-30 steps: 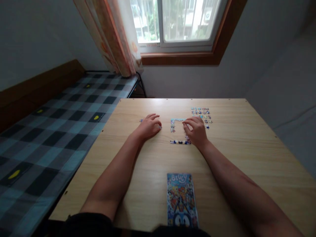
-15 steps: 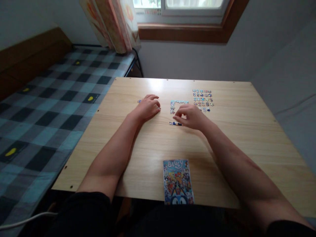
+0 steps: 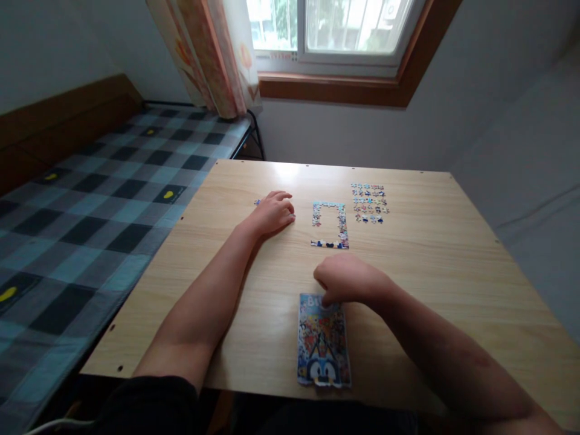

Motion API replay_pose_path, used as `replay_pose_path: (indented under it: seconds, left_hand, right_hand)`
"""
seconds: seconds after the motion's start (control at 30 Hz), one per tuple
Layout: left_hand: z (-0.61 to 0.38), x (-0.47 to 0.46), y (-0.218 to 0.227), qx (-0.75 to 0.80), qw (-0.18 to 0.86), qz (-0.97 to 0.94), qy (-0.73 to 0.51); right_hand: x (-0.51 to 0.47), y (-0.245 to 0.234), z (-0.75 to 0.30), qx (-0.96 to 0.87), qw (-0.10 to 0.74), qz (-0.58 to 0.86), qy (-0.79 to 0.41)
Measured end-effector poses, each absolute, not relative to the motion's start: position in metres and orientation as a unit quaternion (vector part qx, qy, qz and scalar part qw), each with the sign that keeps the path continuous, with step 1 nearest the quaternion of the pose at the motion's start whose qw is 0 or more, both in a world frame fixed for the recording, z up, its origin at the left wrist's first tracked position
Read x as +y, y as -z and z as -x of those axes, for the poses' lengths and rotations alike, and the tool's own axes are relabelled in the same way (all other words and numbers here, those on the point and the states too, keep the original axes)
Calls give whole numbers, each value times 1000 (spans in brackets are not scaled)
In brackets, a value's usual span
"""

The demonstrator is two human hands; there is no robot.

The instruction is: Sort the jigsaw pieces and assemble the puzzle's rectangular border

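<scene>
My left hand (image 3: 274, 212) rests palm down on the wooden table (image 3: 430, 266), fingers loosely bent and nothing visible in them; a small loose piece (image 3: 257, 202) lies just left of it. My right hand (image 3: 347, 281) is curled over the top edge of a colourful cartoon picture card (image 3: 324, 344) near the table's front edge, its fingertips closed on the card. Beyond it lies a partly built jigsaw frame (image 3: 330, 225), an open rectangle of joined edge pieces. Several loose jigsaw pieces (image 3: 369, 202) are laid out in rows to the right of the frame.
A bed with a blue and black checked cover (image 3: 90, 211) stands along the table's left side. A window (image 3: 335, 30) and a patterned curtain (image 3: 203, 54) are behind the table. A grey wall is at the right.
My right hand has drawn back from the jigsaw frame to the top of the picture card. The left hand has stayed where it was. The camera has tilted.
</scene>
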State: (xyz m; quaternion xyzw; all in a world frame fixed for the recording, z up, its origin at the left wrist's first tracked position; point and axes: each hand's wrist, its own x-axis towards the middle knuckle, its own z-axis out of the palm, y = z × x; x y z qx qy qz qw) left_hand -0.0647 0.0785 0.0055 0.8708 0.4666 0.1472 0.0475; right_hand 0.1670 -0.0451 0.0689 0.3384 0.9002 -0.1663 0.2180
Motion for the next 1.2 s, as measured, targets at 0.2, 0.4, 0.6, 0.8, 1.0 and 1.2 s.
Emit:
replay_pose_path:
  seconds: [0.2, 0.4, 0.6, 0.8, 1.0, 1.2]
  left_hand:
    - [65, 79, -5, 467, 48, -866, -174]
    - [64, 74, -10, 476, 96, -855, -181]
    - [42, 72, -13, 485, 266, -776, -304]
    - [13, 67, -1, 446, 442, -691, -358]
    - [16, 68, 7, 474, 461, -648, -378]
    - [14, 64, 2, 457, 488, -640, -379]
  right_hand:
    - [-20, -64, -182, 904, 165, -371, 136]
    - [3, -54, -200, 914, 21, -382, 136]
    - [26, -26, -203, 881, -248, -401, 41]
    - [39, 10, -200, 851, -383, -359, 16]
    - [47, 21, -201, 851, -395, -346, -10]
    - [46, 22, -197, 851, -395, -343, -54]
